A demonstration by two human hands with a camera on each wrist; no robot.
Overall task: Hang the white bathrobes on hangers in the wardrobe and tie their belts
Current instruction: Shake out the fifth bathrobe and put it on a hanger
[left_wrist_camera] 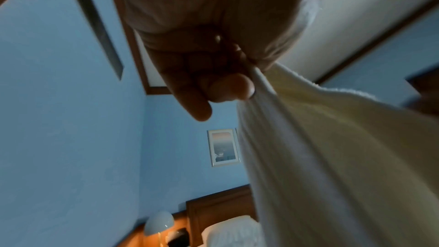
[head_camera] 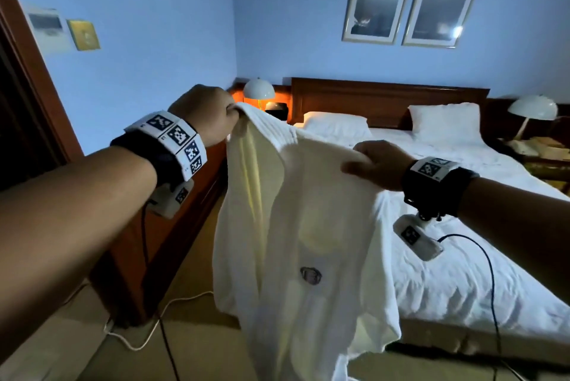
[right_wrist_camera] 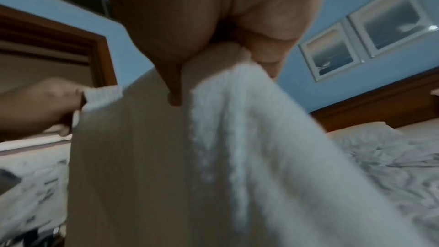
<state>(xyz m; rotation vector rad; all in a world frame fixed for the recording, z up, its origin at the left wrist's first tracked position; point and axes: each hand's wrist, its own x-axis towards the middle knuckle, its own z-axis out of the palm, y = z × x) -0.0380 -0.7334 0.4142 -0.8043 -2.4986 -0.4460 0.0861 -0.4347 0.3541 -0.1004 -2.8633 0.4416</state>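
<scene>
Bathrobe: we are holding the white bathrobe (head_camera: 311, 226) up at frame centre, hanging beside the bed (head_camera: 462, 226).
Left hand: our left hand (head_camera: 206, 113) is clenching its top edge, centre left.
Right hand: our right hand (head_camera: 377, 163) is gripping the fabric, centre right.
Surroundings: two framed pictures (head_camera: 413, 2) are hanging upper right.

Blue walls (head_camera: 185, 25), two framed pictures (head_camera: 413, 2), wooden headboard (head_camera: 388, 100), white-sheeted bed (head_camera: 462, 226), lit bedside lamp (head_camera: 258, 89), tan floor (head_camera: 200, 349)
</scene>
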